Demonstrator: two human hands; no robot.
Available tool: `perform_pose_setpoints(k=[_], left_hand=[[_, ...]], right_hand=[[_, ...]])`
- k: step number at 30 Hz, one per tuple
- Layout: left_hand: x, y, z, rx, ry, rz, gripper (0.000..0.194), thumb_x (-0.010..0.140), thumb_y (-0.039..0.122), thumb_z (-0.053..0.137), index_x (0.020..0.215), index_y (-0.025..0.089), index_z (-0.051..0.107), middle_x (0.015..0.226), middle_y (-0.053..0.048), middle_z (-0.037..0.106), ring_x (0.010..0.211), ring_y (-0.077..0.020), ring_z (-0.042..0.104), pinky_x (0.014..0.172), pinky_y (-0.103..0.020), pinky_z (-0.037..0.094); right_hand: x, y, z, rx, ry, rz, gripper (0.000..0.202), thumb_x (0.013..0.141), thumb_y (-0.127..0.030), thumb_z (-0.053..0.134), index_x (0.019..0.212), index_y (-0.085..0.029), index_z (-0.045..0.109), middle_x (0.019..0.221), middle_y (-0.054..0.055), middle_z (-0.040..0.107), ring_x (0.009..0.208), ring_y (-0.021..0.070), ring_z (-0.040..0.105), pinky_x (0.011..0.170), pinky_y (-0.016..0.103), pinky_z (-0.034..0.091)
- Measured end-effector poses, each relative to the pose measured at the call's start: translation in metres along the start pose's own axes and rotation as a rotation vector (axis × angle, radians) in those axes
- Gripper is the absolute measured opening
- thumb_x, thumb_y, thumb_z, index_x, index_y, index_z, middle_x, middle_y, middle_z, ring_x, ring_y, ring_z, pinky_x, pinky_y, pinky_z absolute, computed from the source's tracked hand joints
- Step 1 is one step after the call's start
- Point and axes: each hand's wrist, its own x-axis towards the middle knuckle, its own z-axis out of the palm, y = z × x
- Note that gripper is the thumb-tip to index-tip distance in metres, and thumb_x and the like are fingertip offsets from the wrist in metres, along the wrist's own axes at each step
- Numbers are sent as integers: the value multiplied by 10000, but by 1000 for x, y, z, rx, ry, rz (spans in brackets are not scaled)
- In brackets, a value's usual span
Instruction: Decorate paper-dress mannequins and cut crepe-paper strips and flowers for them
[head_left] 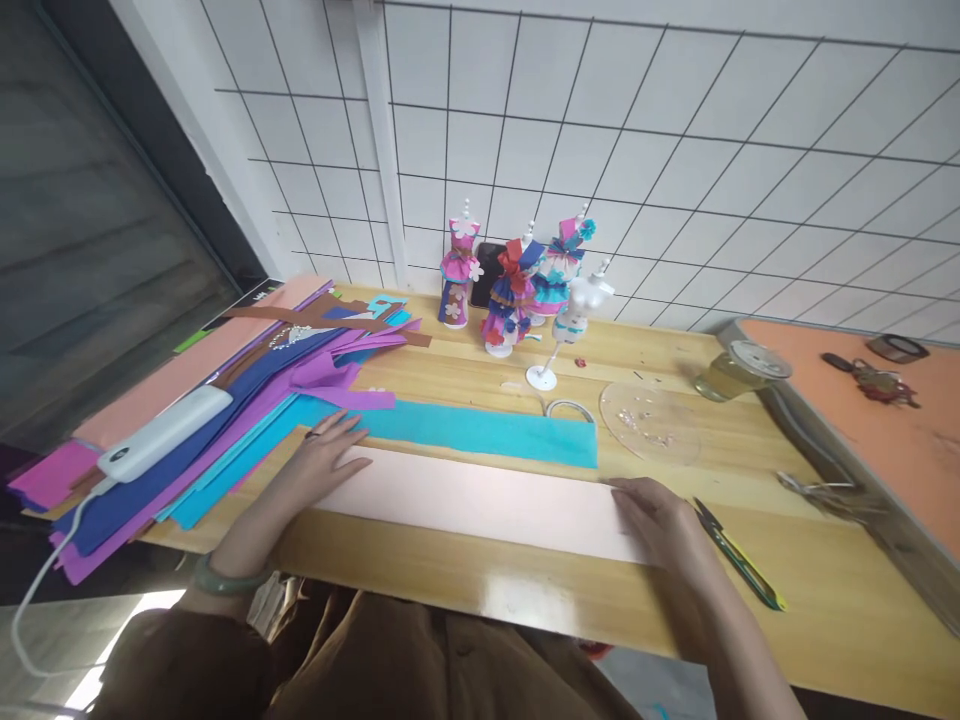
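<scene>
A long pale pink strip [487, 500], which could be paper or thin fabric, lies flat along the front of the wooden table. At its left end rests my left hand [334, 460], fingers spread, fingertips reaching toward a turquoise strip [487, 430] just behind. My right hand [656, 515] has its thumb and fingers bent around the right end of the pink strip; its palm side is hidden. Yellow-handled thread snips [739, 555] lie to the right of that hand.
Coloured sheets [247, 400] are piled at left, with a white power bank [165, 435] and its cable on top. Several small dress forms stand by the wall, one mostly bare [585, 300]. A clear dish [649, 425] of small bits and a lidded glass jar [739, 370] are at right.
</scene>
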Motion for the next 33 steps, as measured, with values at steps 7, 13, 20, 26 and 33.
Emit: perform_pose_setpoints(k=[7,13,20,26,33], left_hand=[[7,60,9,-73,26,257,356,843,408,465,1066,169,607,1161,-102,561,1137,-247,426,969,-424,349],[7,100,11,-181,-95,329,339,773,449,562,969,180,623,891,-66,569,879,-198,488,787,-351,399],[2,106,9,-237,-207,302,340,758,437,589,963,167,615,818,-44,603,835,-187,513,763,-324,392],[-2,108,8,-276,-214,295,279,744,423,610,879,179,615,779,-23,603,810,-171,511,736,-304,383],[-1,116,5,-311,-251,385,219,846,315,502,712,181,611,716,-16,574,767,-142,484,715,-292,353]], right_hand=[[-9,-29,7,-251,119,-252,279,853,-337,439,1002,-237,652,1040,104,598,984,256,532,836,434,436],[-22,-67,17,-122,-169,-285,248,834,-358,507,1008,-232,632,981,85,619,921,208,567,814,368,467],[-25,-64,15,-121,-263,-211,179,834,-325,493,798,-216,631,817,46,618,793,177,565,708,322,464],[-24,-68,9,-83,-269,-219,190,854,-342,466,858,-229,619,904,54,604,858,179,566,760,327,459],[2,-51,16,-146,-90,-292,257,870,-347,431,1011,-224,606,1055,94,578,986,220,537,864,384,433]])
